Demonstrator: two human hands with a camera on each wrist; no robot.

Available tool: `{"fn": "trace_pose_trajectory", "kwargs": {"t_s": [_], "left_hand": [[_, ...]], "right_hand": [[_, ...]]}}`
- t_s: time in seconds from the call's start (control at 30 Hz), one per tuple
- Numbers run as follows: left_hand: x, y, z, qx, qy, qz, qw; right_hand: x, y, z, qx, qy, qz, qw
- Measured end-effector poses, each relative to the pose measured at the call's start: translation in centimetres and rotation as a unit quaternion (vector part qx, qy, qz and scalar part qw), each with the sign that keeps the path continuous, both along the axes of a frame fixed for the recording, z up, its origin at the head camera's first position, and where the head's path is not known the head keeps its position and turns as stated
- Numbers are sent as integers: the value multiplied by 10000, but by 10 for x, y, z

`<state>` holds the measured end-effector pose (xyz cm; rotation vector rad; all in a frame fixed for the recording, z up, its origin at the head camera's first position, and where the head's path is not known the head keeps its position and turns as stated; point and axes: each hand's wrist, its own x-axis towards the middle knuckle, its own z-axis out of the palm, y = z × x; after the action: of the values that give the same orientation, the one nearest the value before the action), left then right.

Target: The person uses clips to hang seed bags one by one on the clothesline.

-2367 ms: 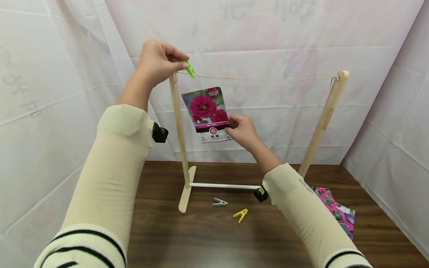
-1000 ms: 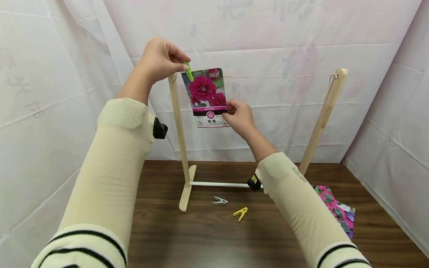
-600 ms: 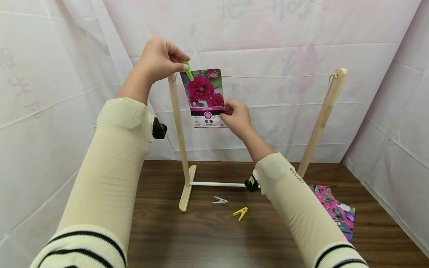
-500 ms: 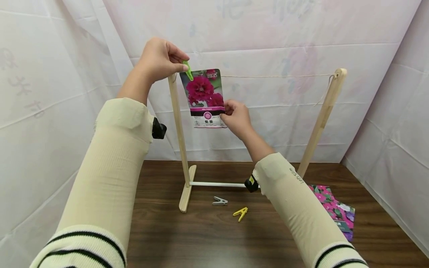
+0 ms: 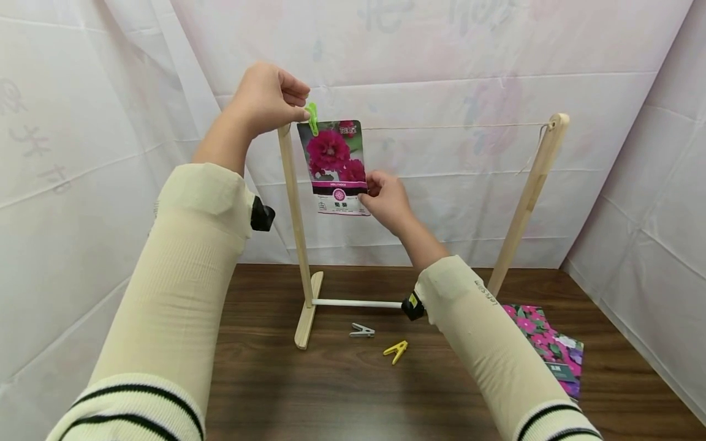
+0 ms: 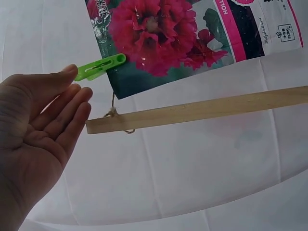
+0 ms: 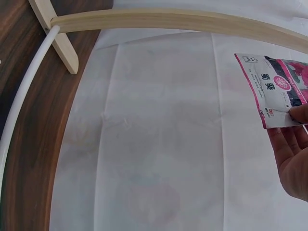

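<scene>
A hollyhock seed packet [image 5: 333,162] with magenta flowers hangs upright at the string's left end. The green clothespin [image 5: 312,119] bites its upper left corner, where the string passes behind. Beside this clothespin is my left hand [image 5: 267,101], the thumb tip at its handle end and the other fingers held apart from it. The left wrist view shows the same thumb at the green clothespin [image 6: 101,66]. My right hand [image 5: 388,199] pinches the packet's lower right edge between thumb and fingers. In the right wrist view, the thumb lies on the packet [image 7: 272,86] front.
The string [image 5: 458,127] runs between two wooden posts [image 5: 529,202], joined low down by a white rod [image 5: 355,303]. A grey clothespin [image 5: 361,331] and a yellow clothespin [image 5: 396,351] lie on the dark table [image 5: 309,392]. More flower packets [image 5: 551,343] lie at right.
The packet has risen to the string, and the green clothespin now grips its corner. The left fingers have spread off the clothespin. Lately the packet and right hand have sunk slightly.
</scene>
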<state>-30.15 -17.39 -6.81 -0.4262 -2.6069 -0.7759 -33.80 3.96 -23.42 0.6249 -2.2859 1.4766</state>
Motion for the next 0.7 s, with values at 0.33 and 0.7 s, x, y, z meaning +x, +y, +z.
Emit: {"fn": "trace_pose_trajectory", "kwargs": {"t_s": [0.33, 0.7], "left_hand": [[4, -6, -8, 576, 613, 60, 9964], [14, -19, -19, 1077, 445, -228, 9929]], "right_hand": [[2, 1, -4, 180, -120, -58, 9997], [8, 12, -9, 85, -241, 87, 9996]]}}
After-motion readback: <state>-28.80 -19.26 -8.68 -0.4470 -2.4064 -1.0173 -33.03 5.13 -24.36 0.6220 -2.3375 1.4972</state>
